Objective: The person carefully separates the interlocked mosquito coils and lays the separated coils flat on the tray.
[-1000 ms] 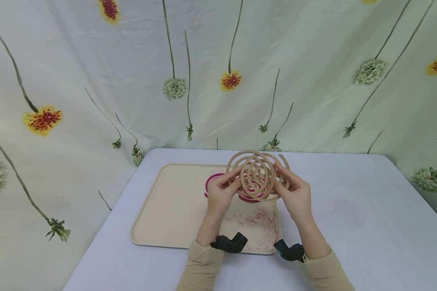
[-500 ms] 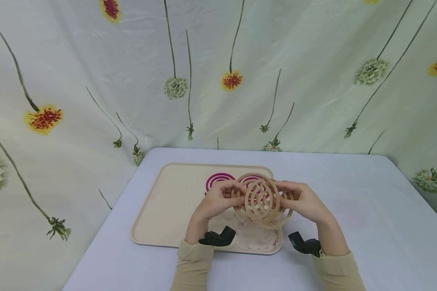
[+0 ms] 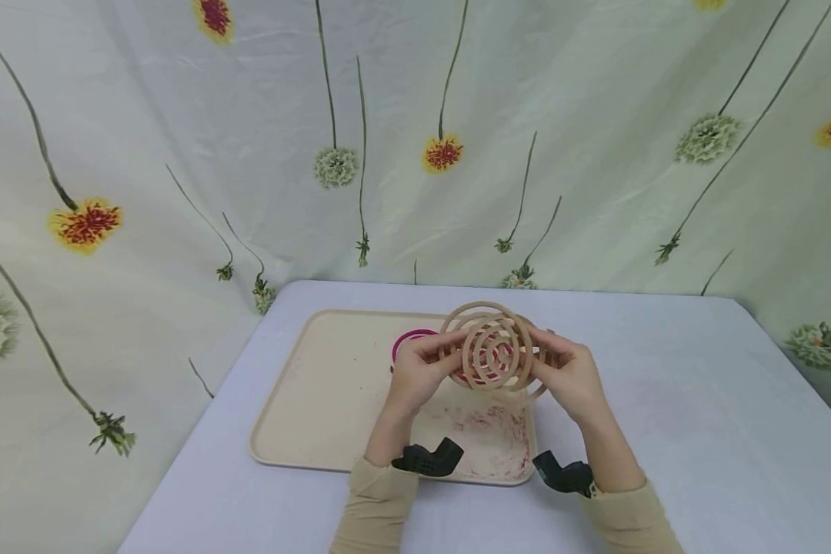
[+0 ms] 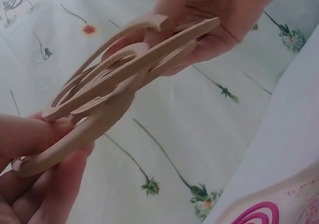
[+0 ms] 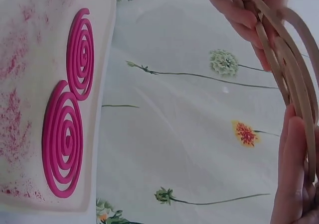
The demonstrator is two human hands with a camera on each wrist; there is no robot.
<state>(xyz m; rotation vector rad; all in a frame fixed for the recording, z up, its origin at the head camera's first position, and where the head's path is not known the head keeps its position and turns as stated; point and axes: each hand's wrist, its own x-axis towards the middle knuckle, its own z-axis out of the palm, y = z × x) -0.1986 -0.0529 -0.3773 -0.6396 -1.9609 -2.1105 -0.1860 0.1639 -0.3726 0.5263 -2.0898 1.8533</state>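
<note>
Above the tray, my two hands hold a pair of tan mosquito coils (image 4: 130, 68) that look interlocked, one partly in front of the other. My left hand (image 3: 418, 373) pinches their left edge between thumb and fingers. At the right edge, my right hand (image 3: 573, 377) grips them the same way. In the left wrist view the coils stand tilted and slightly apart, crossing each other. Below and behind them lie two magenta mosquito coils (image 5: 48, 139) on the tray; in the head view my left hand and the tan coils partly hide them.
The beige tray (image 3: 318, 392) lies on a white-covered table (image 3: 692, 400), with pinkish smears and crumbs on its right part. A flowered cloth (image 3: 595, 100) hangs behind the table. Each wrist wears a black camera (image 3: 429, 458).
The tan coils dipped toward the tray's front half a second ago, tilting, and have come back up and more upright. Both hands have kept their hold and moved with them.
</note>
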